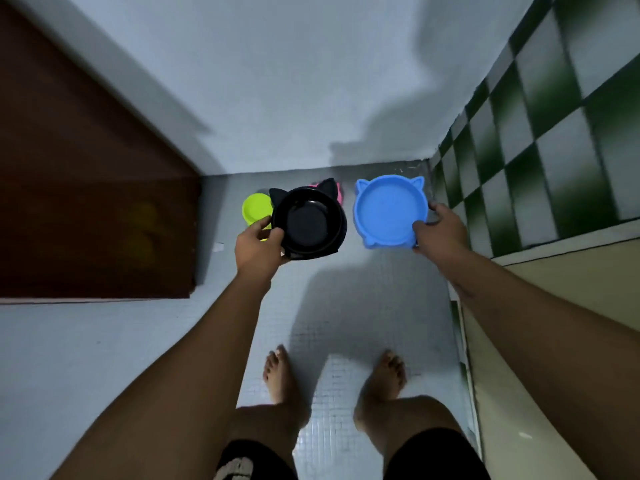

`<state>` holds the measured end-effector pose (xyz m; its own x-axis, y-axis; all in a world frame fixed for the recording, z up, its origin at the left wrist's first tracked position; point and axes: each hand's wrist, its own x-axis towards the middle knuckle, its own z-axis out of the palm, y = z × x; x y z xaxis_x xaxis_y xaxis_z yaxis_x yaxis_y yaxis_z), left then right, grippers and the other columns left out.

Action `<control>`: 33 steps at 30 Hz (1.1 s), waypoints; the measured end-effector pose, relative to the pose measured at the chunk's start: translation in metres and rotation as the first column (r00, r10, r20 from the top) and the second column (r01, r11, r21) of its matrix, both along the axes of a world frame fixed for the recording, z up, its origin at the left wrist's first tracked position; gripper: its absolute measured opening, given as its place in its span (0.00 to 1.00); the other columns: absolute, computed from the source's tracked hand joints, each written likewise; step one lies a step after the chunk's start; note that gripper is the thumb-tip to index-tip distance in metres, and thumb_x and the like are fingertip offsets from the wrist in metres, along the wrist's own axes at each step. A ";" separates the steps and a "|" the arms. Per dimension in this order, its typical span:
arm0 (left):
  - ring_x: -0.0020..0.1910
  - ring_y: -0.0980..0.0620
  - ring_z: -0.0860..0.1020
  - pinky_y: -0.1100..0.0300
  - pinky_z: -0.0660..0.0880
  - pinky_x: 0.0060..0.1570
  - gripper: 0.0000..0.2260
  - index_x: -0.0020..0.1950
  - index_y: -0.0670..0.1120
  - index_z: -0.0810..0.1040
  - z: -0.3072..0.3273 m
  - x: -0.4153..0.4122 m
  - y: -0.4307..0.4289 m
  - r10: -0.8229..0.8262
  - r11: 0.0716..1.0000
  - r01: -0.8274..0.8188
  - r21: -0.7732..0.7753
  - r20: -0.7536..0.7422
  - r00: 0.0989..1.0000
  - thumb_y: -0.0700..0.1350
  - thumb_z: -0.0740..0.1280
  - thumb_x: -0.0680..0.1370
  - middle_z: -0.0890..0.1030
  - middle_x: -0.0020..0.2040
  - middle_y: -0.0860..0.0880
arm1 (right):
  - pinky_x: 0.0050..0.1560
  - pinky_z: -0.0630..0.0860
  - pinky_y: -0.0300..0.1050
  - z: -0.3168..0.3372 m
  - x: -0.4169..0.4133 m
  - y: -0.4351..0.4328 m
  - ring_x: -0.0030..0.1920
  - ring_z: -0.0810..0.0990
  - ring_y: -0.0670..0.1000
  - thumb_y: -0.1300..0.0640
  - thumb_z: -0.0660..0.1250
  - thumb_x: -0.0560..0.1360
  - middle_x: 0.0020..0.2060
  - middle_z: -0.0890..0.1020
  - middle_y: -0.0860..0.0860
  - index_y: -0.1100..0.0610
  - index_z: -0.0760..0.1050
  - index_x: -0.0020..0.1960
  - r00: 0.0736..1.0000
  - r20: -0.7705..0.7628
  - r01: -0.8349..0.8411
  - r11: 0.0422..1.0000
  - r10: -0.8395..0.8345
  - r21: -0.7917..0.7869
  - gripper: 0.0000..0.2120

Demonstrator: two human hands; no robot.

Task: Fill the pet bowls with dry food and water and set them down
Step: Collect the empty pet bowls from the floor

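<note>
step: picking up empty bowls, looks like; nothing filled yet
left hand (pixel 258 245): grips near-left rim of black bowl (pixel 308 221), thumb over the rim
right hand (pixel 438 228): grips right rim of blue bowl (pixel 388 211), thumb on top
black bowl: cat-eared, empty, seems raised off the floor (pixel 346 299); can't tell for sure
blue bowl: cat-eared, empty, right of black, by the far wall
other bowls: green bowl (pixel 254 207) on floor just left of black; pink bowl (pixel 337 192) mostly hidden behind black
next: carry both level to food and water, neither in view; keep grip firm on thin rims
</note>
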<state>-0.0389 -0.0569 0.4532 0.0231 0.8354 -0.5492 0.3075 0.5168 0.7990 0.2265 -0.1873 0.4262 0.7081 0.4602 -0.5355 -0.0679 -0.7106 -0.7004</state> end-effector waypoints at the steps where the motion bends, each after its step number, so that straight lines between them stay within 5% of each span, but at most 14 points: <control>1: 0.46 0.46 0.82 0.53 0.84 0.36 0.18 0.70 0.45 0.78 0.022 -0.001 -0.002 0.000 1.000 0.000 0.006 0.001 1.000 0.37 0.65 0.80 0.81 0.56 0.38 | 0.47 0.84 0.61 0.023 -0.001 -0.004 0.51 0.83 0.57 0.57 0.67 0.73 0.56 0.80 0.52 0.48 0.69 0.71 1.000 -0.004 0.002 1.000 -0.001 0.011 0.27; 11: 0.43 0.51 0.83 0.45 0.85 0.42 0.20 0.71 0.46 0.78 0.177 -0.003 -0.023 -0.048 0.992 0.031 0.122 0.140 0.989 0.36 0.67 0.79 0.81 0.54 0.40 | 0.47 0.84 0.58 0.186 -0.011 -0.044 0.50 0.83 0.54 0.59 0.68 0.74 0.56 0.80 0.51 0.48 0.70 0.72 0.997 0.056 0.037 0.985 -0.047 0.169 0.26; 16: 0.44 0.52 0.82 0.48 0.84 0.40 0.19 0.70 0.45 0.78 0.221 -0.026 -0.028 -0.057 0.989 0.025 0.148 0.212 0.976 0.35 0.68 0.80 0.81 0.51 0.43 | 0.37 0.83 0.45 0.243 -0.035 -0.061 0.44 0.85 0.53 0.57 0.68 0.74 0.52 0.83 0.55 0.50 0.70 0.72 0.989 0.134 0.032 0.975 -0.063 0.218 0.26; 21: 0.45 0.48 0.83 0.51 0.84 0.37 0.18 0.69 0.44 0.79 0.267 -0.049 -0.028 -0.193 0.969 0.146 0.199 0.244 0.950 0.34 0.66 0.80 0.82 0.47 0.41 | 0.44 0.84 0.56 0.292 -0.077 -0.088 0.43 0.85 0.55 0.50 0.67 0.68 0.45 0.85 0.53 0.47 0.73 0.67 0.969 0.169 0.126 0.950 -0.179 0.286 0.27; 28: 0.48 0.42 0.83 0.54 0.83 0.34 0.18 0.69 0.44 0.79 0.325 -0.065 -0.044 -0.436 0.891 0.370 0.264 0.265 0.860 0.33 0.65 0.80 0.82 0.51 0.37 | 0.41 0.84 0.61 0.344 -0.143 -0.157 0.41 0.86 0.60 0.59 0.67 0.73 0.40 0.84 0.59 0.49 0.71 0.72 0.902 0.078 0.363 0.842 -0.426 0.398 0.28; 33: 0.50 0.45 0.82 0.48 0.85 0.41 0.24 0.76 0.50 0.74 0.349 -0.050 -0.091 -0.599 0.795 0.515 0.320 0.286 0.748 0.34 0.62 0.81 0.80 0.50 0.40 | 0.44 0.84 0.60 0.370 -0.171 -0.227 0.43 0.85 0.62 0.57 0.64 0.74 0.42 0.83 0.62 0.36 0.69 0.71 0.834 0.164 0.427 0.804 -0.527 0.414 0.28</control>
